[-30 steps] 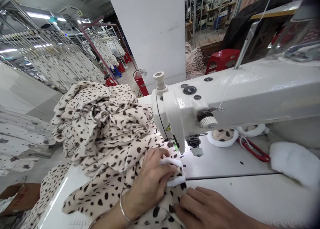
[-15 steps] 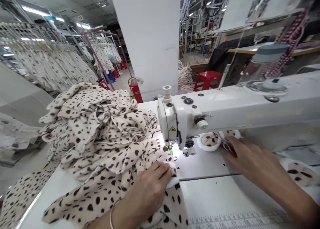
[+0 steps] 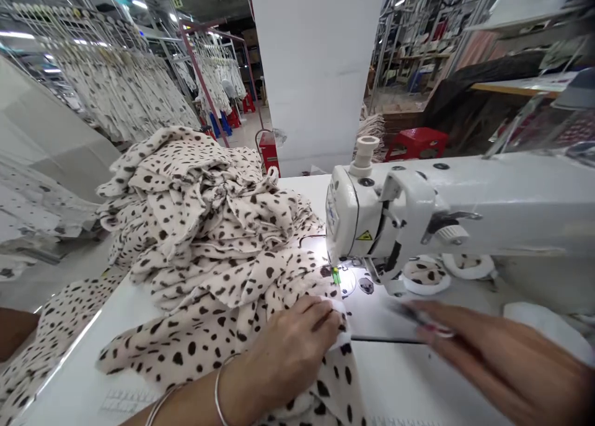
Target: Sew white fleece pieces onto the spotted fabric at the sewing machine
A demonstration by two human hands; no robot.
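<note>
Cream, dark-spotted plush cloth (image 3: 204, 333) lies on the counter (image 3: 395, 382), its narrow end by the needle of the sewing machine (image 3: 455, 203).

White trim (image 3: 343, 338) runs at the cloth's edge, and the left hand (image 3: 292, 345) has its fingers curled over both, pinning them; that grip seems best kept firm and flat, so that the layers do not creep. The right hand (image 3: 493, 351), blurred, is closed around what look like scissors (image 3: 415, 316), pointed towards the machine; whether the blades are parted I cannot tell. Good handling probably means keeping the points clear of the plush and the left fingertips. White-edged round pieces (image 3: 425, 274) lie behind the scissors, and the bulky heap (image 3: 209, 209) beyond the left hand could drag on the held edge.
</note>
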